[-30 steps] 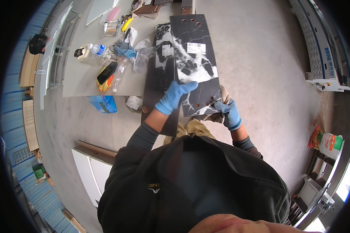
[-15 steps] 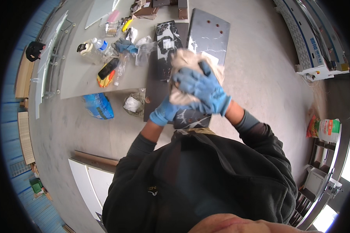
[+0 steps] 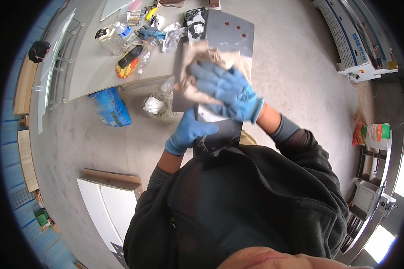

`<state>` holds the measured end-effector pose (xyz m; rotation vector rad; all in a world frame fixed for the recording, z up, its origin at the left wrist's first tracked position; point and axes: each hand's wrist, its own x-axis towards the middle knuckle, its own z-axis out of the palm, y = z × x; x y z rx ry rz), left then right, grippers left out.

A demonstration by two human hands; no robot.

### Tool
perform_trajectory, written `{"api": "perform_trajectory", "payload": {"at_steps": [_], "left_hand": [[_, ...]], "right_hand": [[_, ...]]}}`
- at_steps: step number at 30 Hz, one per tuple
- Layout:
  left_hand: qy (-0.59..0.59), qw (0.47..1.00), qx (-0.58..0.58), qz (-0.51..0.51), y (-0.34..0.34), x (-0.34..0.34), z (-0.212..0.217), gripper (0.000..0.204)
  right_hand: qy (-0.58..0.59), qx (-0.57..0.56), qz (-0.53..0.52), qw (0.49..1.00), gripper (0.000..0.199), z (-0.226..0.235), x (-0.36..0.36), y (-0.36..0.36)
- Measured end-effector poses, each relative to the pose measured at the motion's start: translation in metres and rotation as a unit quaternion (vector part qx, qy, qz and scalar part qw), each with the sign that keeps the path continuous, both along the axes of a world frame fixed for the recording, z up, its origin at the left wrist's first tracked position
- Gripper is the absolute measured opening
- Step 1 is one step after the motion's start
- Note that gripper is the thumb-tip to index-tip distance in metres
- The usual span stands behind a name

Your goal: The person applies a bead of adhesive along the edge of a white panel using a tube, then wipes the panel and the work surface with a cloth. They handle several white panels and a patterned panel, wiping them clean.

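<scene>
My right hand, in a blue work glove, holds a bunched beige cloth against a dark, white-veined marbled panel. Its fingers lie over the top of the cloth, and part of the panel is hidden under it. Nearer to me, my left hand, gloved alike, is closed on the left edge of the same panel, its thumb across the top face. Several brown-rimmed holes show at the panel's far end. Another black-and-white marbled piece lies to its left.
On the grey table at left are a water bottle, a clear jug, a black phone, gloves and plastic wrap. A blue bag stands on the floor. White panels lie lower left; a long machine stands far right.
My left hand has come away from the cloth and down to the panel's near left edge. My right hand and the cloth have shifted slightly left, and the view has tilted.
</scene>
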<state>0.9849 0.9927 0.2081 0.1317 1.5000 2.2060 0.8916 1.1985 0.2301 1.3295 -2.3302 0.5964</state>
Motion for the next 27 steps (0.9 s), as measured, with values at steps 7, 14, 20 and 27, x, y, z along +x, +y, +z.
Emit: {"api": "perform_trajectory", "payload": {"at_steps": [7,14,20,27], "left_hand": [[0.119,0.989,-0.074,0.045,-0.003,0.011,0.004,0.049],[0.097,0.986,-0.087,0.109,-0.010,-0.054,-0.014,0.050],[0.153,0.975,-0.057,0.149,0.011,-0.089,0.009,0.057],[0.126,0.967,-0.027,0.221,0.016,-0.040,0.017,0.046]], "right_hand": [[0.135,-0.103,-0.084,0.982,0.054,0.034,-0.099,0.021],[-0.068,-0.005,0.064,0.996,0.064,0.002,0.030,-0.001],[0.008,-0.024,0.096,0.995,0.060,0.061,-0.015,0.003],[0.153,0.063,0.065,0.984,0.061,0.085,-0.064,-0.018]]}}
